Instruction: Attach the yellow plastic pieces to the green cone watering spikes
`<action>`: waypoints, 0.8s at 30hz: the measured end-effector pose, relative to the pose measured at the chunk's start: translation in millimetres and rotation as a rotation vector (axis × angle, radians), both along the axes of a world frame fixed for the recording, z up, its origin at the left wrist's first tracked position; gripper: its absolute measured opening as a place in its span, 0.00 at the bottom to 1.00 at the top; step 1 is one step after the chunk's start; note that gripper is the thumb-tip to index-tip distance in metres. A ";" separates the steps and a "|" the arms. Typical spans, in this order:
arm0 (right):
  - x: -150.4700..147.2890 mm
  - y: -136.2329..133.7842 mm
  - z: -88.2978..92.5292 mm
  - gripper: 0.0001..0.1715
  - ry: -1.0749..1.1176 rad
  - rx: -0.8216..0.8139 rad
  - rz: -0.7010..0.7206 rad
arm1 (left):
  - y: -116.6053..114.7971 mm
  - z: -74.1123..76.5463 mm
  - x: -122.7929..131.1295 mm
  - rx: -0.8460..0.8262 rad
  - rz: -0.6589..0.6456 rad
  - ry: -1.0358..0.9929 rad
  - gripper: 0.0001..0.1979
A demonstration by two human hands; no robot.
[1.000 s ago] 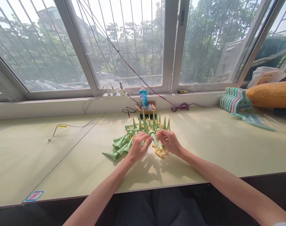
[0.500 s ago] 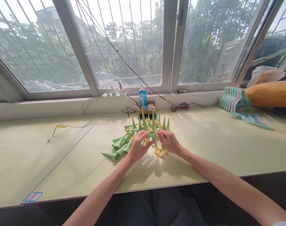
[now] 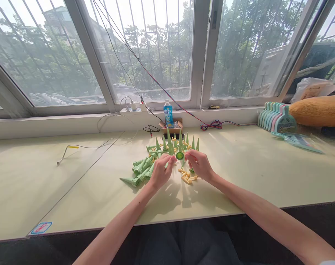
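A hollow green plastic spike (image 3: 180,156) is held up between my hands, its round open mouth facing me. My left hand (image 3: 162,170) pinches it at the left side of the rim. On the opposite side, my right hand (image 3: 199,164) has its fingers pinched together close to the rim; what is between them is hidden. Beneath my hands lie several small yellow plastic pieces (image 3: 186,179). To the left, more green spikes (image 3: 141,167) lie in a heap. Behind, several green spikes (image 3: 169,141) stand point up among other yellow pieces.
At the back, a blue-labelled bottle (image 3: 168,114) stands by a small cardboard box (image 3: 179,125). A bundled cable (image 3: 211,125) lies along the sill, and a thin wire (image 3: 84,148) at left. Pastel plastic boards (image 3: 280,117) and an orange cushion (image 3: 317,111) are at right.
The green spike has tipped so its mouth faces me more directly. My left thumb has moved up from beneath it to its rim. My right hand stays beside it.
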State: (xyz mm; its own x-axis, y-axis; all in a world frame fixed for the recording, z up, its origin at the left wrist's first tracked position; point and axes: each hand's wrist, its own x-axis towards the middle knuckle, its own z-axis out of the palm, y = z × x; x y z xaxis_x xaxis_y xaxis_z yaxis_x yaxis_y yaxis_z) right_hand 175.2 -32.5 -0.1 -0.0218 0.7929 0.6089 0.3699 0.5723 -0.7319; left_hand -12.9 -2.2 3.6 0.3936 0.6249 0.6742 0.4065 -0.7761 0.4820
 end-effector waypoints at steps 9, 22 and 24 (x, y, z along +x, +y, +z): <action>0.6 0.6 -2.0 0.23 -0.086 0.047 0.065 | -3.7 3.7 1.3 -0.055 -0.070 0.064 0.27; 3.3 4.3 -4.2 0.25 -0.154 0.064 -0.027 | -5.9 2.3 -0.6 -0.007 -0.115 0.071 0.12; 3.0 4.4 -4.4 0.27 -0.164 0.074 -0.045 | -4.7 0.5 -0.9 0.025 -0.138 0.067 0.12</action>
